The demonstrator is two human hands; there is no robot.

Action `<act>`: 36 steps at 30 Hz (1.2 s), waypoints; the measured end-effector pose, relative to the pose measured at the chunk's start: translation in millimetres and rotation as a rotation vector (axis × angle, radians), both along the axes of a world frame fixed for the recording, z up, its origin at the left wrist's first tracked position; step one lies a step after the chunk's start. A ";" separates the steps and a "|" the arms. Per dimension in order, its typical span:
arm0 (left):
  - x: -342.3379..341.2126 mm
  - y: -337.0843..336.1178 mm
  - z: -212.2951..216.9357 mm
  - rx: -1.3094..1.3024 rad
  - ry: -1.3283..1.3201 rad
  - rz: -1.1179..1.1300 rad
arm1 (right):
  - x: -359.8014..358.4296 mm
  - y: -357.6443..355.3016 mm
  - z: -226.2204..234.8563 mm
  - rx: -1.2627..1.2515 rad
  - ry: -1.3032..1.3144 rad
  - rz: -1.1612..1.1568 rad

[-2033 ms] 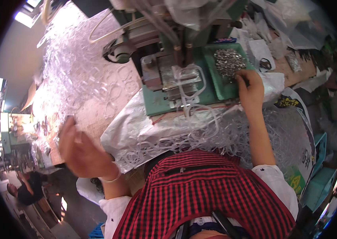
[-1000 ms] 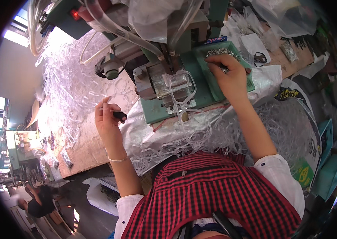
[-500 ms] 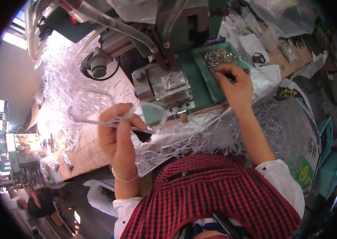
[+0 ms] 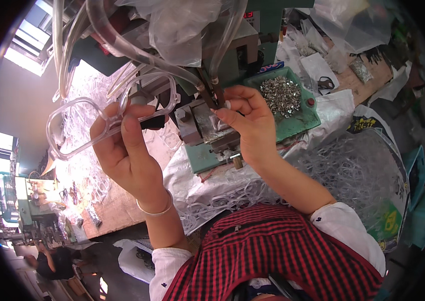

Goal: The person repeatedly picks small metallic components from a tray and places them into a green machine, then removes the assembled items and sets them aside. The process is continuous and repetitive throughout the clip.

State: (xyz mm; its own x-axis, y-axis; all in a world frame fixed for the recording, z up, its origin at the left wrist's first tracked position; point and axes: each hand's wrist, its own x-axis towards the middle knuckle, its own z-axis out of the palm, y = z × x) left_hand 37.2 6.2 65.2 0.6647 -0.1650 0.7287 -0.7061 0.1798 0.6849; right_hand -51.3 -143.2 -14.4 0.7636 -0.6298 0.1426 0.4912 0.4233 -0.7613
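Clear plastic glasses frame [image 4: 116, 120] is up in the left hand [image 4: 131, 156], gripped at the bridge, probably so the 2 rims stay untouched. Green tray [image 4: 300, 125] sits beside the machine [image 4: 268, 22], I'd guess for easy reach. Left fingers pinch tight; right hand's [image 4: 253, 120] are bunched narrow near the metal block [image 4: 204, 122], can't tell on what.

At 10 o'clock is a colourless, see-through, rounded plastic eyeglass frame [image 4: 114, 121]. At 2 o'clock, a green rectangular plastic tray [image 4: 300, 124] bears silvery small metal parts [image 4: 281, 97]. At 5 o'clock, a cloth apron [image 4: 272, 246] is checked in 2 colours, red and black; at 4 o'clock, a white cloth sleeve [image 4: 345, 231] has tiny dark motifs.
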 end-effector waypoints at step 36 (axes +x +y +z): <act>-0.1 141.2 -97.8 0.257 0.441 0.412 | -50.5 -117.0 -64.0 -1.493 0.629 -0.668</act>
